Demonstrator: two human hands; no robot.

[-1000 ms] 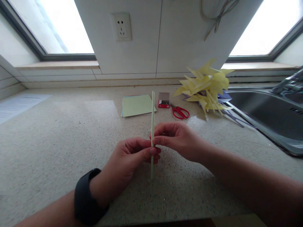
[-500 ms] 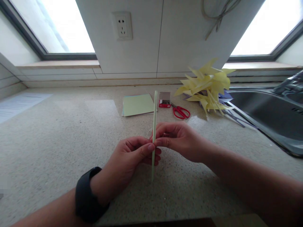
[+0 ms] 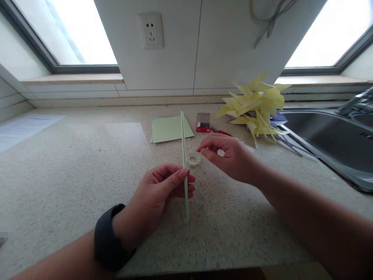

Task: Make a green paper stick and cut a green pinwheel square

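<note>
My left hand (image 3: 163, 186) pinches a thin, pale green rolled-paper stick (image 3: 184, 147) between thumb and fingers. The stick stands nearly upright, its lower end below the hand. A small clear roll of tape (image 3: 194, 160) lies on the counter just right of the stick. Beyond and to the right of the tape is my right hand (image 3: 223, 153), its fingers bent and the thumb tip close to the index fingertip. Whether anything is between those tips is too small to make out. Behind this hand, the red-handled scissors (image 3: 223, 132) are partly hidden.
Sheets of pale green paper (image 3: 166, 130) lie stacked behind the stick, beside a small red and grey box (image 3: 203, 122). Yellow paper pinwheels (image 3: 256, 103) are heaped at back right, by the steel sink (image 3: 320, 140). A printed sheet (image 3: 26, 128) lies far left.
My right hand has let go of the stick and moved away to the right and back, now covering much of the scissors. The tape roll has come into view. The stick's top has shifted left.
</note>
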